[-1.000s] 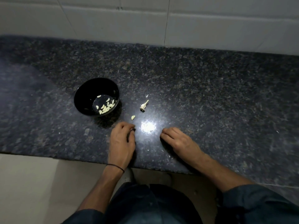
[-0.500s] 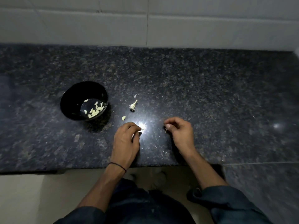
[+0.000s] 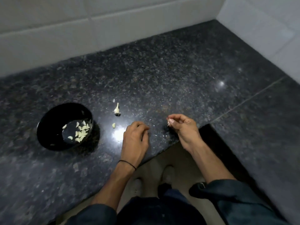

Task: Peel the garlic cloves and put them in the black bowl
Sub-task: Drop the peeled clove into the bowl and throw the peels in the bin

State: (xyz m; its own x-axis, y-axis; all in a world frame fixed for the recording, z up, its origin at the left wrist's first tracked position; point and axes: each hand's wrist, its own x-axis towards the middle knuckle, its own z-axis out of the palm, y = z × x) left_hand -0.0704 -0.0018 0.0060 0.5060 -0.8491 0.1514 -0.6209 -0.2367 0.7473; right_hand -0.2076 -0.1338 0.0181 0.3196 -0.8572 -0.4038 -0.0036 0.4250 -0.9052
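The black bowl stands on the dark granite counter at the left, with several peeled garlic cloves inside. One loose clove lies on the counter right of the bowl. Behind it lies a bare garlic stem and a small flake of skin. My left hand rests near the counter's front edge with its fingers curled; nothing shows in it. My right hand is lifted a little and pinches a small scrap of garlic skin between thumb and fingertips.
The granite counter meets a white tiled wall at the back and turns a corner at the right. Tiny skin flecks lie between my hands. Below the counter edge are my feet on a pale floor.
My right hand has lifted off the counter and moved right with the scrap of skin pinched in it. The view has swung right and tilted. My left hand has stayed near the front edge.
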